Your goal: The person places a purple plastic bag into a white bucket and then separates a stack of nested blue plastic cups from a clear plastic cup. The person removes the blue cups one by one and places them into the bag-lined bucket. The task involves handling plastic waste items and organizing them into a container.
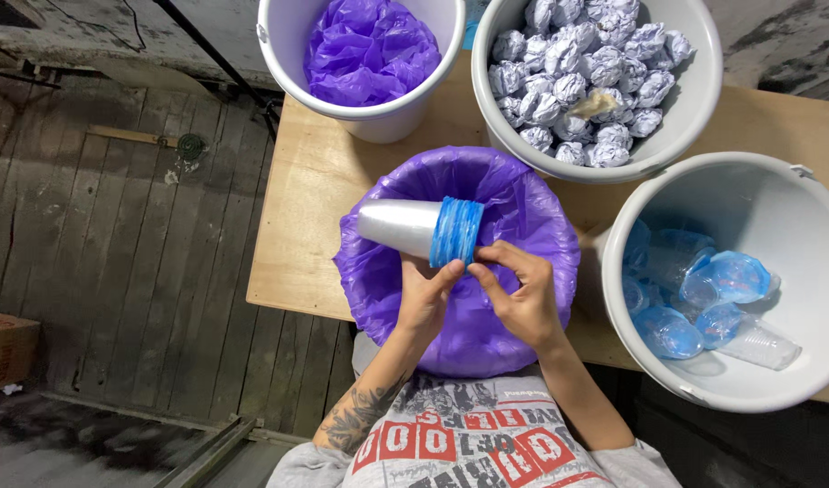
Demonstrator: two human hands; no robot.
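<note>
While the left hand [425, 298] grips the cup stack [421, 229] from below, the right hand [521, 294] pinches its blue rims, holding it sideways over the purple-lined bucket [541, 235] (right at the table's near edge). Farther off stand buckets of loose cups [776, 226], paper balls [681, 136] and purple bags [292, 54].

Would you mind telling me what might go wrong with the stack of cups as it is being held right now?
The stack of cups lies sideways over the purple-lined bucket, pinched only at its blue-rimmed end by the left hand and right hand; the long free end could sag and the stack slip apart. Any cups that drop would probably land in the purple liner.
</note>
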